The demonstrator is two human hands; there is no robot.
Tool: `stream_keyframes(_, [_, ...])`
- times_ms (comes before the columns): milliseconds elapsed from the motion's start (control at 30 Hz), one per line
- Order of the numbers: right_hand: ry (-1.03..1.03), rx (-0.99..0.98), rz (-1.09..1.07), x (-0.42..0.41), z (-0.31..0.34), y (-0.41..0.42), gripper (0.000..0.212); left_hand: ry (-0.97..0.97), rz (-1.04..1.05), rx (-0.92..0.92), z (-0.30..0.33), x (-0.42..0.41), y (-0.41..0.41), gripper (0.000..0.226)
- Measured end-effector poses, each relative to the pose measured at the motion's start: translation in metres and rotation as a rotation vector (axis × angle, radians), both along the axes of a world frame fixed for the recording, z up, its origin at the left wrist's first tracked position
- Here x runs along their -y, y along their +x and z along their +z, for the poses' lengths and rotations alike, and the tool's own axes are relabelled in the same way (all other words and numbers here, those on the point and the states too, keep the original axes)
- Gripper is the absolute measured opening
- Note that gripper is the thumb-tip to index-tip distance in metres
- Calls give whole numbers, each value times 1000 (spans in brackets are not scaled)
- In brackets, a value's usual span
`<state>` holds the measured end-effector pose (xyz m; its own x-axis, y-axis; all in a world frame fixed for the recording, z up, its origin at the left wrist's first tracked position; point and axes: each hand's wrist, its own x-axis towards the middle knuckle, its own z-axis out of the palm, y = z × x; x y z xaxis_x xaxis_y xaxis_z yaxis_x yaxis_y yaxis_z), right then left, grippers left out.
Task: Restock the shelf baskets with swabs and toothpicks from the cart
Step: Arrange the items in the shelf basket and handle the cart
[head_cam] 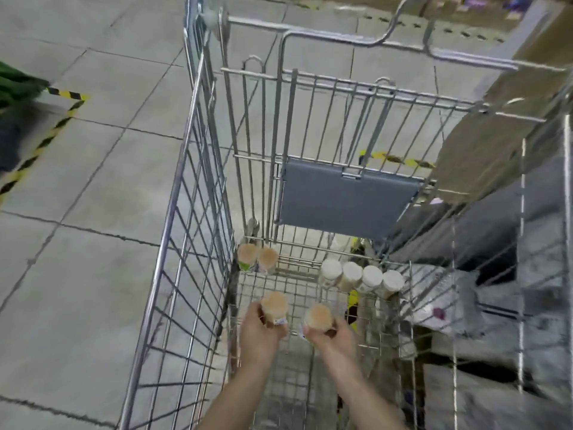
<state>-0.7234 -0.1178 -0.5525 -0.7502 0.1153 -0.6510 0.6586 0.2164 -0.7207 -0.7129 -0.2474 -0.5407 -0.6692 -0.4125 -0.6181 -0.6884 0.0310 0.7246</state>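
i see both my hands down inside the cart [173,243]. my left hand [259,335] is curled around a toothpick jar [274,307]. my right hand [333,335] is curled around a second toothpick jar [319,318]. two more toothpick jars [257,257] stand in the far left corner of the cart floor. four white swab jars [361,277] sit in a row by the far right corner.
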Motion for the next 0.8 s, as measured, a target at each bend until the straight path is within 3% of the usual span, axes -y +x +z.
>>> stream_keyframes(267, [42, -75, 146, 12, -41, -53, 43, -1, -52, -13, -53, 3, -35, 52])
stream_keyframes(400, [40, -112, 139, 16, -60, -68, 45, -36, -73, -101, -70, 6, -51, 52])
stream_keyframes(633, [99, -162, 24, 27, -87, -73, 39, -77, -39, -180, -96, 2, -71, 31])
stream_keyframes(800, [132, -161, 7, 41, -100, -76, 39, -70, -81, -207, -103, -6, -77, 40])
